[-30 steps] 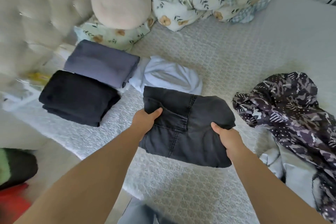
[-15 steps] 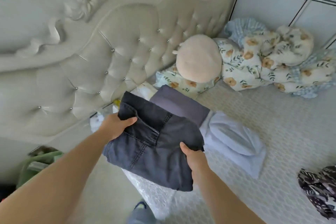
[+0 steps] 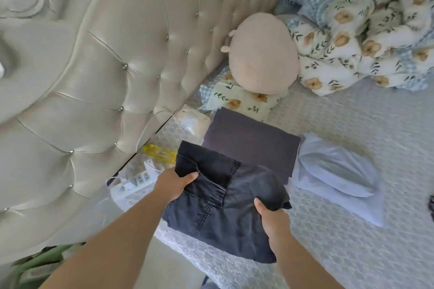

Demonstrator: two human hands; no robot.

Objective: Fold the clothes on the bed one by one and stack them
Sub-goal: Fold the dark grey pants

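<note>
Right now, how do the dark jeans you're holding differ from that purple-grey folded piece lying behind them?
The jeans are near-black denim with visible seams; the purple-grey garment is smooth and plain. The jeans are gripped by the left hand and the right hand, while the purple-grey garment lies untouched on the bed. The jeans partly cover its near edge. Both are folded into flat rectangles.

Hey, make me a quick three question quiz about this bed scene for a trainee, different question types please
1. True or false: both hands grip the folded dark denim garment.
2. Which lies between the folded grey-purple cloth and the headboard? A) a yellow packet B) a red mug C) a book
3. Fill in: the round beige plush cushion rests on a ___-print pillow.

Key: 1 true; 2 A; 3 floral
</note>
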